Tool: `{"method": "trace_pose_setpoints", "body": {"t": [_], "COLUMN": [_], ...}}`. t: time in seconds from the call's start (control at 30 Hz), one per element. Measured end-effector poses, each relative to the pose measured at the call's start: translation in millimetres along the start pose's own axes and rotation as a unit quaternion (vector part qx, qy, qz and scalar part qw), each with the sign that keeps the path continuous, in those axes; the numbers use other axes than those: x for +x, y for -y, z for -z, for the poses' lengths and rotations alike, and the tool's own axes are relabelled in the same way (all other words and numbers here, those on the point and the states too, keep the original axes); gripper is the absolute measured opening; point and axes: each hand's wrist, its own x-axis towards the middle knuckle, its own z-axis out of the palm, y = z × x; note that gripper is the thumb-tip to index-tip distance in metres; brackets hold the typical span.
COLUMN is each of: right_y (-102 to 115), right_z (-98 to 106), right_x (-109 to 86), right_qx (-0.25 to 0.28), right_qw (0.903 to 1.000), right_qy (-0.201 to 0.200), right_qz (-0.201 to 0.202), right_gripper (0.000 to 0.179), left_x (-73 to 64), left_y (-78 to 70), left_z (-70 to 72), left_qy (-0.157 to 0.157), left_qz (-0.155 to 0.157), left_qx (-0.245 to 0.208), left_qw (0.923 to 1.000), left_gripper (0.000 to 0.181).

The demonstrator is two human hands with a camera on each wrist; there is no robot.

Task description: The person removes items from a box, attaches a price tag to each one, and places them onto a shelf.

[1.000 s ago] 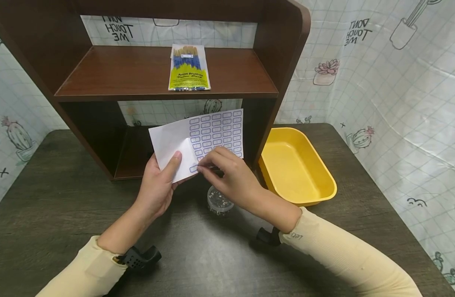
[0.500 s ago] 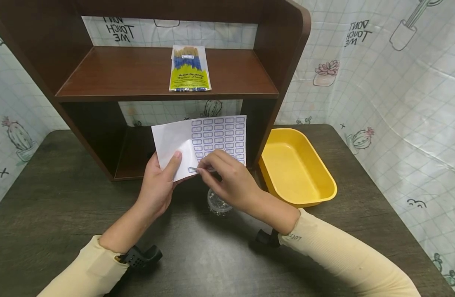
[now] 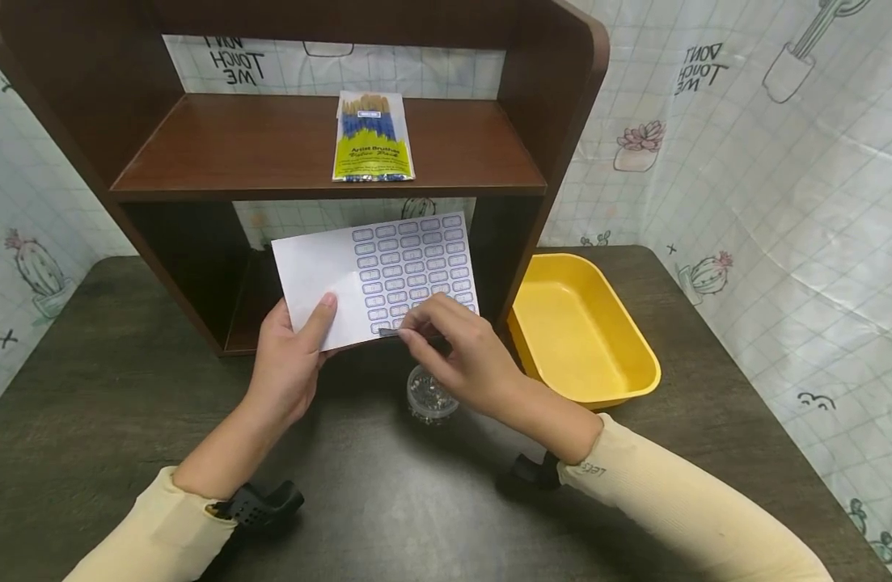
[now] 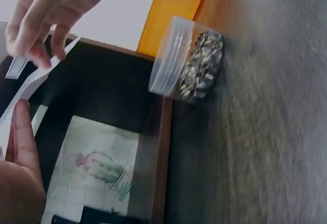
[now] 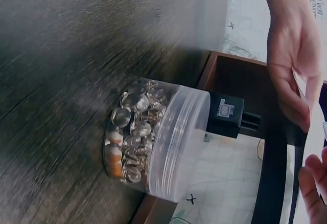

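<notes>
My left hand (image 3: 289, 356) grips a white sheet of stickers (image 3: 322, 263) by its left part, thumb on the front face and fingers behind. Rows of blue-bordered stickers cover the sheet's right part. At the sheet's lower edge, my right hand (image 3: 460, 347) pinches a small sticker (image 3: 388, 332), seen nearly edge-on from the head. The left wrist view shows the blue-edged sticker (image 4: 17, 67) by the right fingertips. Below the hands stands a clear lidded jar (image 3: 431, 394) of silver thumbtacks (image 5: 134, 127).
A brown wooden shelf unit (image 3: 329, 192) stands behind the hands. On its upper board lies a pack of artist brushes (image 3: 374, 141) with a small label. A yellow tray (image 3: 580, 323) sits to the right. The right wrist view shows a black plug adapter (image 5: 225, 115) behind the jar.
The sticker in my right fingers has come up from the sheet's bottom row. The left hand and sheet have shifted left; the right hand has moved slightly right.
</notes>
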Motion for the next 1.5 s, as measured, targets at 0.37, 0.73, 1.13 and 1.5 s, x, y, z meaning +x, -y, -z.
{"method": "trace_pose_setpoints", "body": {"t": [0.37, 0.73, 1.13, 1.5], "right_y": [2, 3, -1, 0], "right_z": [27, 43, 45, 47], "right_x": [-6.3, -16.2, -28.0, -34.9], "right_qx": [0.038, 0.080, 0.088, 0.084], "right_qw": [0.9969, 0.9858, 0.9831, 0.9832], "right_qy": [-0.039, -0.052, -0.044, -0.021], "right_qz": [-0.057, -0.138, -0.154, -0.161], "right_gripper": [0.011, 0.009, 0.011, 0.012], "left_x": [-5.6, -10.7, -21.3, -21.2], "left_y": [-14.0, -10.1, 16.0, 26.6], "left_z": [55.1, 75.4, 64.5, 57.2], "left_qy": [0.059, 0.239, 0.353, 0.264], "left_qz": [0.071, 0.132, 0.130, 0.050], "left_qx": [0.137, 0.266, 0.331, 0.552], "left_qw": [0.9863, 0.9244, 0.8657, 0.7896], "left_gripper": [0.060, 0.049, 0.026, 0.028]}}
